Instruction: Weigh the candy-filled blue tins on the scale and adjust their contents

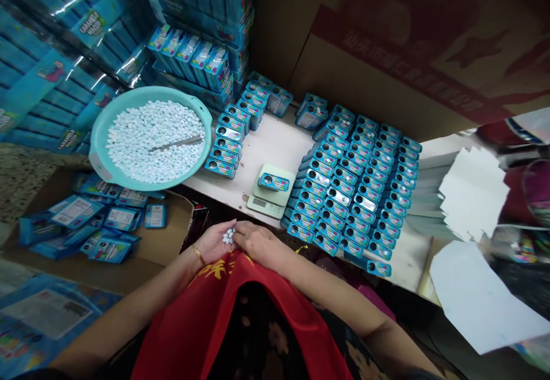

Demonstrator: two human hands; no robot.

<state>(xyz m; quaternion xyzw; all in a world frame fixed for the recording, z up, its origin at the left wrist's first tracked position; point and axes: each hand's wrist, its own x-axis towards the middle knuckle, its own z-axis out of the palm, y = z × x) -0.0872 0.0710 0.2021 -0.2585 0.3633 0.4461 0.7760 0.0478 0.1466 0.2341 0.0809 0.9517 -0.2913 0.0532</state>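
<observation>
My left hand point(211, 243) is cupped in front of the red apron, with several small white candies point(228, 235) in its palm. Against it rests my right hand point(260, 242), fingers bent together beside the candies; whatever they pinch is hidden. Just beyond both hands, a kitchen scale point(261, 206) with a small display bears one blue candy box point(274, 182) with a dark round hole in its top. To the left, a turquoise basin point(150, 182) is filled with more white candies, and a metal tool, apparently tweezers point(176, 143), lies on them.
Rows of blue boxes point(344, 196) stand upright on the white table point(253, 145), some with white candies on top. A shorter row point(226, 142) flanks the basin. A carton point(172, 245) holds loose boxes. White cards point(475, 191) lie right; wrapped stacks point(77, 42) rise left.
</observation>
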